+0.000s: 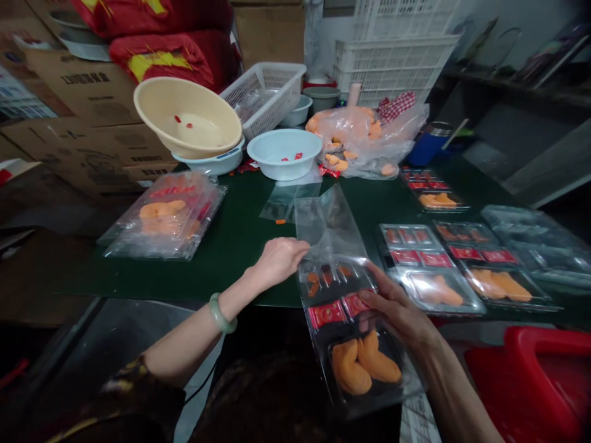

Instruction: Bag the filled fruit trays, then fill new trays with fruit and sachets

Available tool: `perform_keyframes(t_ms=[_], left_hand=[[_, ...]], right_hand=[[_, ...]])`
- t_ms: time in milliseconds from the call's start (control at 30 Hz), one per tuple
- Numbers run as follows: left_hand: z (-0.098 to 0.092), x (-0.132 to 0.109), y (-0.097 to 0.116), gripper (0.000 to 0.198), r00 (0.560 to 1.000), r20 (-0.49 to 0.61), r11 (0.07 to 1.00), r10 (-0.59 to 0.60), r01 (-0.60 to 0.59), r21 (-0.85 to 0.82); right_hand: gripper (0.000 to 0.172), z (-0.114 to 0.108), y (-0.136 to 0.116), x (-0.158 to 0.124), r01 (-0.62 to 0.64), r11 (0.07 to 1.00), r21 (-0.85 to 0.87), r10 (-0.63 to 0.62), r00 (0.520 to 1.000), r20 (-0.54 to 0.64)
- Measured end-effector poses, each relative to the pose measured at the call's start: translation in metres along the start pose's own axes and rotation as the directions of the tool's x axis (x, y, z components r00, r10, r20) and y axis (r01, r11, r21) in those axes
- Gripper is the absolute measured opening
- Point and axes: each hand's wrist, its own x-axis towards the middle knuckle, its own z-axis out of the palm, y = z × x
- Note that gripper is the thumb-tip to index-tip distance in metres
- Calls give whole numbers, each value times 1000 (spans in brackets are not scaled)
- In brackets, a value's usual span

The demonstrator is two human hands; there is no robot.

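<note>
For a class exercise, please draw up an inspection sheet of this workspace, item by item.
Surface: dark green table, things spread along it.
Job's things: clear bag around a black tray with orange pieces and red packets; filled trays at right, stack of filled bags at left.
Clutter: cream basin tilted over a blue basin; small orange bit.
Hands: left hand pinches the clear bag's left edge; right hand grips the black tray's right side.
Cables: thin dark line below the left forearm; whether it is a cable cannot be told.
Surroundings: cardboard boxes at left, white crates behind, red plastic object at right.
</note>
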Motion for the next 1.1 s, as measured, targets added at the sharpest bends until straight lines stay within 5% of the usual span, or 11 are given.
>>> perform_keyframes(t_ms=[100,233,433,600,700,800,900,1000,1100], left_hand=[[-9,0,18,23,993,95,960,64,-88,265],[-14,-1,23,23,989,144,939,22,-69,336],[1,5,15,18,974,-93,978,-207,209,7],[17,23,3,24,913,-169,929,-370,366,-56],[24,28,-7,13,872,-133,856,-471,416,-306],[28,23,-9,9,853,-4,605,-522,366,-707],[29,11,-3,21,879,35,408,-475,255,-876],[31,-1,2,24,907,17,409,-422,206,-889],[36,-11,6,25,920,-42,523,-390,184,-832]], right_hand=[[95,3,-5,-2,-8,998,-57,8,1000,-10],[92,9,-13,-3,26,993,-115,-30,999,-32],[86,7,-8,1,-25,996,-81,27,999,30],[82,1,-6,1,-10,999,-52,14,998,68],[84,0,-4,0,10,1000,-1,-10,999,50],[82,1,-2,0,41,998,52,-41,999,-3],[78,3,0,-1,83,991,107,-77,995,-61],[81,8,1,-4,74,986,152,-58,992,-108],[83,11,3,-7,63,982,177,-35,987,-159]])
